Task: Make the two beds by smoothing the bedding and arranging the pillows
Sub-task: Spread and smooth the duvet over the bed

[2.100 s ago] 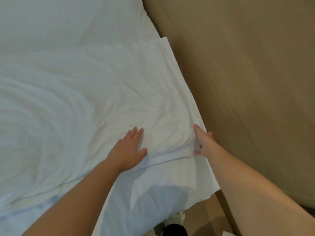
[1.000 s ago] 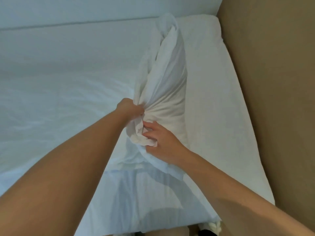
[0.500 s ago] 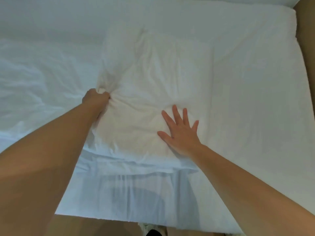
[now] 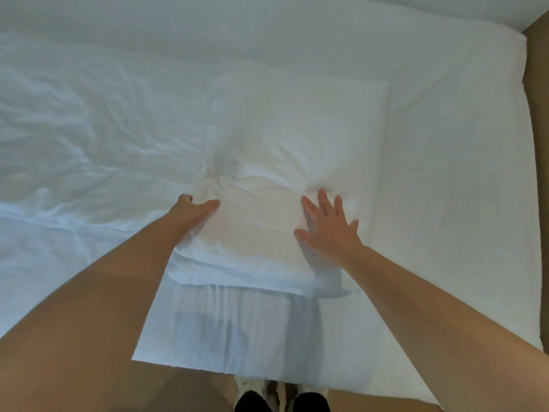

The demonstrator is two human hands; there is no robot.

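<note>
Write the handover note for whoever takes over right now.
Hands: the left hand grips the left edge of the pillow; the right hand presses flat on it, fingers spread.
The pillow lies flat on the mattress.
Done: pillow laid down.
Left: even out its dents and smooth the wrinkled bedding to the left. The second bed is not in view.

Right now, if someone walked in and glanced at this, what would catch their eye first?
A plump white fabric pillow lies mid-bed under two bare hands: the right hand presses flat on its near right part, and the left hand grips its left edge. Left of it, the rumpled white duvet is heavily creased, while the smooth white sheet to the right runs to a brown wall.
</note>
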